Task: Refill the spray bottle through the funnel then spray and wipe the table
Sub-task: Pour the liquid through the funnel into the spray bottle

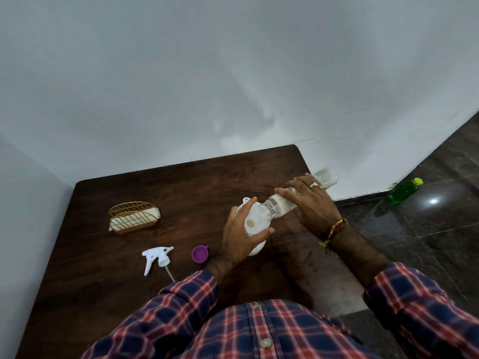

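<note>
1. A clear plastic bottle (298, 194) holding whitish liquid is gripped tilted by the right hand (315, 203), its mouth over the white funnel (255, 221).
2. The funnel, seated on the white spray bottle (256, 248), is clasped by the left hand (239, 238).
3. Left of the funnel, the purple cap (200, 254), white trigger head (156, 257) and wire napkin holder (133, 217) are seen on the dark wooden table (103, 294).

Plain pale grey walls (233, 73) meeting in a corner at left, dark wooden table (129, 294) pushed against them, dark polished stone tile floor (427, 242) at right, bright light glare (433, 201) on tiles
</note>
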`<action>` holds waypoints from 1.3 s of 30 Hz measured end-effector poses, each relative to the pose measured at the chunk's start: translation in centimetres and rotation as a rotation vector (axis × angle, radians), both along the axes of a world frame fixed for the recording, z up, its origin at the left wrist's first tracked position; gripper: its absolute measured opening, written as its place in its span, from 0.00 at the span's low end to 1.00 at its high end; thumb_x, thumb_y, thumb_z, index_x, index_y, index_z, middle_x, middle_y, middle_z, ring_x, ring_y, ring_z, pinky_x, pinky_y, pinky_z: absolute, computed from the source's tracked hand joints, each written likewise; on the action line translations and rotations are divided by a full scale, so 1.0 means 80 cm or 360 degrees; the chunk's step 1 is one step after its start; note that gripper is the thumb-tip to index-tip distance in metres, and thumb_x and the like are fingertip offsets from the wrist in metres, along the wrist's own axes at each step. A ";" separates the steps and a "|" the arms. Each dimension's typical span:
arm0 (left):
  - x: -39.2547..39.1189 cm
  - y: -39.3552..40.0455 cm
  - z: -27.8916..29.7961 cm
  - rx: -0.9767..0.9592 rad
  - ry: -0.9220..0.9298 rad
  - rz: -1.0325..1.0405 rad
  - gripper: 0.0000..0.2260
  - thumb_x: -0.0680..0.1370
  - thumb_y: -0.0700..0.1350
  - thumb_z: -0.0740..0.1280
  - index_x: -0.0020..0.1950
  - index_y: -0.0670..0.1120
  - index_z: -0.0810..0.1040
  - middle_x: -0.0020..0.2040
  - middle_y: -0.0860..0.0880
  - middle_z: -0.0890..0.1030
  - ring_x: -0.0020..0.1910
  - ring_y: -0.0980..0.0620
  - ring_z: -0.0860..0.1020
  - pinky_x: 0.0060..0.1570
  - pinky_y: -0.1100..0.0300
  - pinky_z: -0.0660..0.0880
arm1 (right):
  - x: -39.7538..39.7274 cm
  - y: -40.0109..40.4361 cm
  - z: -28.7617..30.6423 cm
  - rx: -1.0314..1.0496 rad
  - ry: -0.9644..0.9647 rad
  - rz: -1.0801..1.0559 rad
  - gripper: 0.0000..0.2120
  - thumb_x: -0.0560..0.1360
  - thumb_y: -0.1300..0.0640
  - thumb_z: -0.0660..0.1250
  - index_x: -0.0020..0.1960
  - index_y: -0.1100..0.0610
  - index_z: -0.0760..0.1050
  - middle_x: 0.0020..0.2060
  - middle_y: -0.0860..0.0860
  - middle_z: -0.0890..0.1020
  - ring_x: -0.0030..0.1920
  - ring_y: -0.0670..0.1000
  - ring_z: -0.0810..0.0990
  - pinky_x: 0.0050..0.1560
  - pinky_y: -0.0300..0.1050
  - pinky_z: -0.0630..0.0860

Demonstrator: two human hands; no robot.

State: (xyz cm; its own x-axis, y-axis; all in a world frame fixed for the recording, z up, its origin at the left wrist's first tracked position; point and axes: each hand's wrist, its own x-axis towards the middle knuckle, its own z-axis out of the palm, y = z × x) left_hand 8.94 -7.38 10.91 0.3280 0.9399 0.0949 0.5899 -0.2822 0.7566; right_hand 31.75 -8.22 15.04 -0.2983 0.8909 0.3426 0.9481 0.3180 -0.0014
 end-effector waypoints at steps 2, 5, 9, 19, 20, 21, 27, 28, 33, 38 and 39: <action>-0.001 -0.001 0.000 -0.0008 -0.0003 -0.0003 0.38 0.66 0.66 0.72 0.73 0.59 0.64 0.66 0.54 0.71 0.55 0.70 0.65 0.52 0.78 0.60 | -0.001 -0.004 -0.001 -0.0013 0.0043 -0.0021 0.29 0.65 0.63 0.61 0.67 0.52 0.75 0.57 0.54 0.79 0.59 0.59 0.75 0.68 0.61 0.68; -0.004 -0.002 0.002 -0.0013 -0.0041 -0.0011 0.39 0.66 0.67 0.72 0.74 0.59 0.64 0.66 0.54 0.70 0.58 0.67 0.66 0.54 0.77 0.61 | -0.004 -0.011 -0.005 -0.0094 0.0200 -0.0097 0.31 0.63 0.64 0.69 0.66 0.52 0.75 0.56 0.54 0.79 0.58 0.59 0.76 0.60 0.60 0.75; -0.005 -0.002 0.007 -0.0028 -0.0099 -0.0008 0.42 0.64 0.70 0.70 0.74 0.59 0.63 0.67 0.52 0.69 0.62 0.59 0.68 0.60 0.64 0.69 | -0.011 -0.024 -0.014 -0.0284 0.0499 -0.0217 0.28 0.68 0.53 0.75 0.66 0.49 0.73 0.59 0.49 0.77 0.57 0.56 0.77 0.52 0.53 0.78; -0.012 -0.010 0.026 -0.0119 -0.0307 -0.0075 0.57 0.60 0.64 0.79 0.78 0.60 0.45 0.74 0.51 0.63 0.69 0.57 0.65 0.65 0.57 0.65 | -0.038 -0.058 -0.034 -0.0267 0.1519 -0.0550 0.25 0.64 0.51 0.80 0.58 0.50 0.74 0.49 0.43 0.83 0.47 0.45 0.82 0.48 0.48 0.81; -0.014 -0.012 0.027 -0.0150 -0.0343 -0.0053 0.58 0.60 0.65 0.78 0.78 0.61 0.43 0.75 0.51 0.62 0.71 0.56 0.64 0.66 0.56 0.64 | -0.042 -0.062 -0.036 -0.0252 0.1583 -0.0585 0.25 0.64 0.49 0.79 0.57 0.50 0.74 0.48 0.44 0.83 0.46 0.46 0.82 0.46 0.50 0.81; -0.017 -0.014 0.026 -0.0183 -0.0386 -0.0023 0.56 0.61 0.66 0.76 0.77 0.62 0.42 0.76 0.51 0.61 0.72 0.55 0.63 0.67 0.55 0.65 | -0.046 -0.067 -0.039 -0.0228 0.1636 -0.0615 0.25 0.64 0.48 0.79 0.57 0.50 0.74 0.48 0.44 0.83 0.46 0.47 0.82 0.46 0.52 0.81; -0.056 -0.039 0.004 -0.0202 -0.0403 0.0409 0.27 0.80 0.62 0.57 0.77 0.56 0.58 0.75 0.50 0.65 0.70 0.56 0.68 0.68 0.55 0.68 | -0.080 -0.104 -0.046 -0.0016 0.1818 -0.0752 0.26 0.65 0.57 0.80 0.60 0.56 0.75 0.50 0.49 0.84 0.46 0.45 0.82 0.49 0.40 0.79; -0.065 -0.041 -0.004 -0.0220 -0.0288 0.0520 0.24 0.81 0.60 0.55 0.76 0.55 0.61 0.74 0.50 0.66 0.70 0.54 0.68 0.69 0.53 0.68 | -0.084 -0.111 -0.049 -0.0005 0.1834 -0.0765 0.26 0.65 0.57 0.80 0.60 0.57 0.75 0.50 0.49 0.84 0.46 0.44 0.81 0.47 0.35 0.78; -0.122 -0.031 -0.054 -0.0639 0.0610 0.0329 0.26 0.80 0.53 0.63 0.77 0.52 0.61 0.78 0.46 0.58 0.76 0.45 0.58 0.74 0.47 0.61 | -0.096 -0.132 -0.054 0.0019 0.1950 -0.0914 0.22 0.66 0.56 0.80 0.56 0.57 0.76 0.46 0.48 0.84 0.45 0.46 0.82 0.43 0.34 0.78; -0.144 -0.029 -0.074 -0.0756 0.0941 0.0056 0.34 0.77 0.49 0.69 0.79 0.54 0.55 0.80 0.46 0.51 0.77 0.42 0.56 0.73 0.47 0.62 | -0.106 -0.151 -0.054 0.0022 0.1967 -0.0968 0.19 0.67 0.54 0.79 0.53 0.54 0.76 0.45 0.47 0.83 0.44 0.50 0.82 0.45 0.51 0.81; -0.143 -0.029 -0.075 -0.0728 0.0971 0.0054 0.33 0.77 0.48 0.69 0.78 0.53 0.57 0.80 0.45 0.52 0.76 0.42 0.59 0.72 0.47 0.64 | -0.108 -0.154 -0.054 0.0007 0.1940 -0.0957 0.19 0.67 0.53 0.79 0.53 0.54 0.76 0.44 0.47 0.83 0.44 0.50 0.82 0.44 0.52 0.81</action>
